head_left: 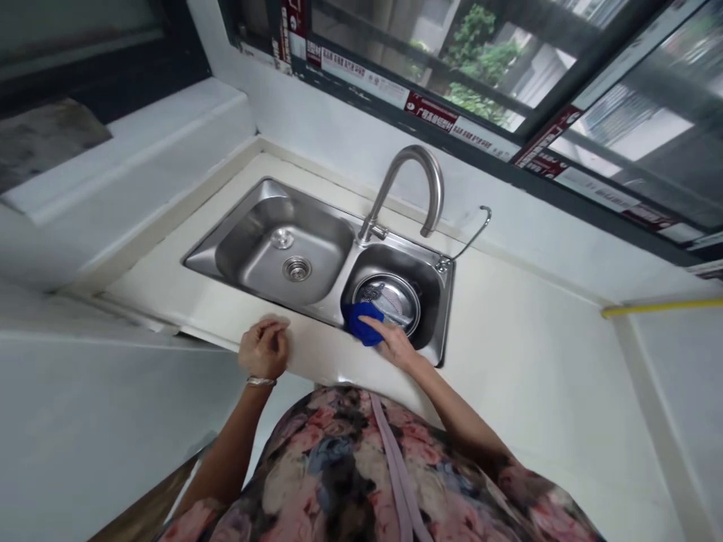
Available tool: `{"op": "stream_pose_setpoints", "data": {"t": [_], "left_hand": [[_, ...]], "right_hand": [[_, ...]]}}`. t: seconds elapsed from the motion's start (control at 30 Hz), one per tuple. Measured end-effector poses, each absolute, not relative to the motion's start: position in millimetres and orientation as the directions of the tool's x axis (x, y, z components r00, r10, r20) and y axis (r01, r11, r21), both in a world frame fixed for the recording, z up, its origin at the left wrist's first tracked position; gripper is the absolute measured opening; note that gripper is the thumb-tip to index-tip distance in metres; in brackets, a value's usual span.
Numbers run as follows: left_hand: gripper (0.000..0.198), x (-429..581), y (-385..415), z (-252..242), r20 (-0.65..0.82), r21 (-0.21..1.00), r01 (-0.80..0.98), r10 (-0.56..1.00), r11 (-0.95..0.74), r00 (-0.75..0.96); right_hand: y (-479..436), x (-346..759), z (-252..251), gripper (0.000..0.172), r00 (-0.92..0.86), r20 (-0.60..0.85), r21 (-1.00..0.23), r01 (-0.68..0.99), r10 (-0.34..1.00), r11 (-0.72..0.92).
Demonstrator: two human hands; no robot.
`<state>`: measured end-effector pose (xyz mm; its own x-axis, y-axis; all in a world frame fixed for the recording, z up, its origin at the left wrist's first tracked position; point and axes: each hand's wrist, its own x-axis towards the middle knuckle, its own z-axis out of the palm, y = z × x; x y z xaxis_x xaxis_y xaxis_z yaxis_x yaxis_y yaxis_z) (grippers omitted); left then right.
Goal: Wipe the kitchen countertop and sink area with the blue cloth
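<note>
My right hand (395,343) reaches over the front edge of the smaller right basin (434,305) and grips a blue cloth (361,322). The cloth lies against the basin's front left corner, beside a round shiny metal strainer basket (412,301) sitting in that basin. Part of the basket is hidden behind the cloth and hand. My left hand (264,346) hovers near or rests on the counter's front edge, left of the cloth, fingers curled; what they hold, if anything, I cannot see. A bracelet circles the left wrist.
A larger left basin (248,248) has a drain in its floor. A tall curved faucet (395,162) rises behind the divider, and a thin bent spout (471,239) stands at the back right corner. Pale counter (536,361) surrounds the sink; a yellow pipe (660,306) runs along the right.
</note>
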<state>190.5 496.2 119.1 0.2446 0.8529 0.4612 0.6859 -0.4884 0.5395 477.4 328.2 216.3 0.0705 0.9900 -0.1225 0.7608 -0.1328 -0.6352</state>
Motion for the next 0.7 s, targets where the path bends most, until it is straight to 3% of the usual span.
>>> {"op": "stream_pose_setpoints", "data": {"t": [0.1, 0.17, 0.23, 0.3, 0.43, 0.7], "left_hand": [[0.019, 189.3, 498.9, 117.8, 0.469, 0.540, 0.662, 0.839, -0.520, 0.276], [0.020, 188.1, 499.7, 118.6, 0.464, 0.541, 0.651, 0.834, -0.533, 0.298], [0.020, 187.1, 500.1, 119.5, 0.456, 0.544, 0.644, 0.834, -0.538, 0.312], [0.021, 186.4, 500.4, 119.6, 0.457, 0.546, 0.634, 0.829, -0.547, 0.322], [0.024, 185.4, 503.0, 116.1, 0.485, 0.545, 0.603, 0.806, -0.583, 0.340], [0.026, 184.7, 511.3, 112.1, 0.546, 0.505, 0.566, 0.749, -0.652, 0.375]], "right_hand": [[287.7, 490.1, 231.7, 0.051, 0.392, 0.128, -0.827, 0.550, 0.911, -0.120], [261.2, 501.5, 243.2, 0.050, 0.656, 0.214, -0.925, 0.375, 0.724, -0.066], [236.3, 516.0, 255.0, 0.054, 0.809, 0.229, -0.958, 0.285, 0.541, -0.021], [213.9, 532.2, 266.3, 0.055, 0.880, 0.237, -0.962, 0.273, 0.411, -0.030], [179.9, 560.7, 283.3, 0.051, 0.949, 0.244, -0.935, 0.284, 0.198, -0.211], [142.7, 599.1, 305.0, 0.045, 0.983, 0.175, -0.972, 0.182, 0.060, -0.148]]}}
